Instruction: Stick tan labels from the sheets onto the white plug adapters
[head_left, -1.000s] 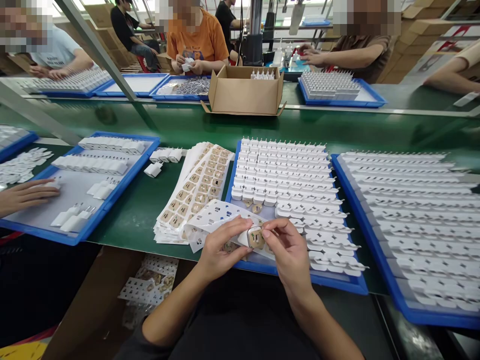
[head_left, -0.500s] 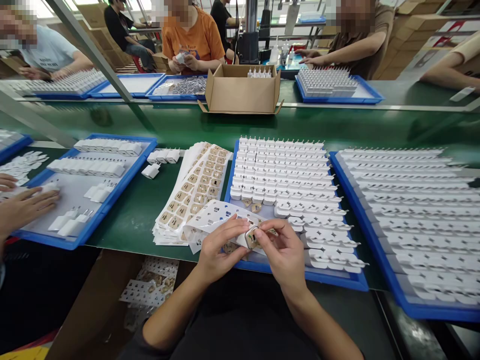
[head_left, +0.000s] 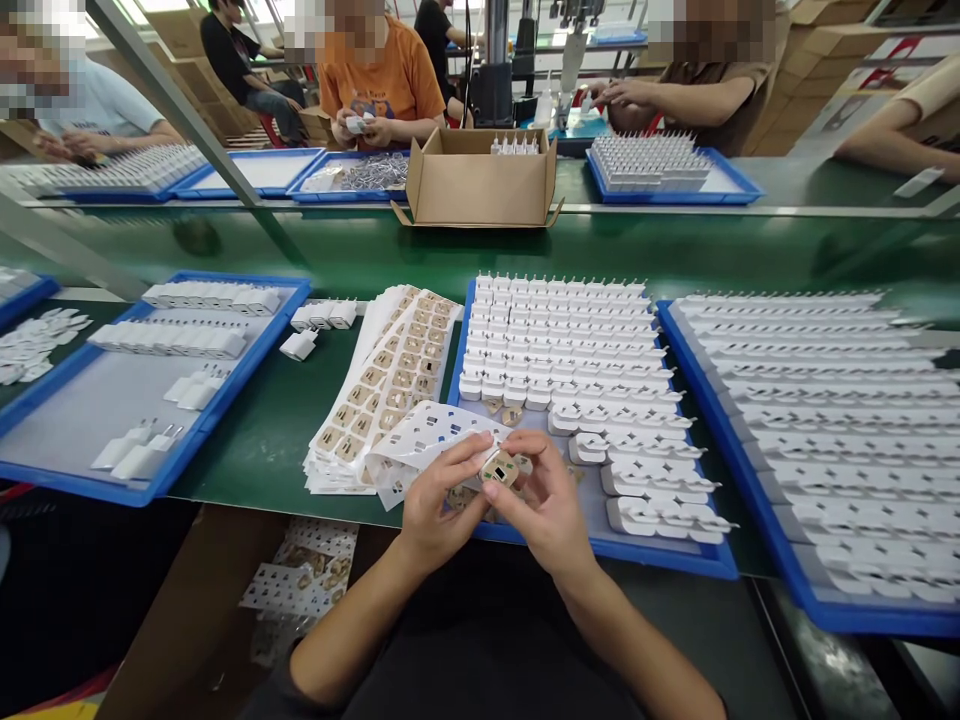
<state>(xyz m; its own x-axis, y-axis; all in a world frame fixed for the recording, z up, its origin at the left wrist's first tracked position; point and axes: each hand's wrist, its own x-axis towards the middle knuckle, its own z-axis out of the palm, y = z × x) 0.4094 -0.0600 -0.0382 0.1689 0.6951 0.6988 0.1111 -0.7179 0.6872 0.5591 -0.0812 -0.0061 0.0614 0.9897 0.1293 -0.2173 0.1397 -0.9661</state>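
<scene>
Two hands, the left hand [head_left: 442, 495] and the right hand [head_left: 551, 495]: side by side, closed on one plug [head_left: 498, 472] above the near left part of the middle tray [head_left: 660, 558]; I see them from above.
Left grip: fingers partly bent, tips at the plug's left side; I cannot see all of the contact.
Right grip: thumb tip at the plug's lower edge, index finger near its upper edge, other fingers curled.
Plug face: rounded corners, covered by a tan sticker [head_left: 507, 468] with a dark rectangle and small green marks, turned towards me.
Sheet [head_left: 412, 435]: thin, white, punched with small holes, curling at its left end, partly hidden by the left hand.
Stack [head_left: 360, 400]: long flat strips bearing rows of tan shapes, fanned on the smooth green bench [head_left: 255, 430].
Middle tray: blue rim, boxy white plugs in tight rows.
Right tray [head_left: 877, 620]: more white rows.
Box [head_left: 484, 190]: brown cardboard, flaps open, beyond the trays.
</scene>
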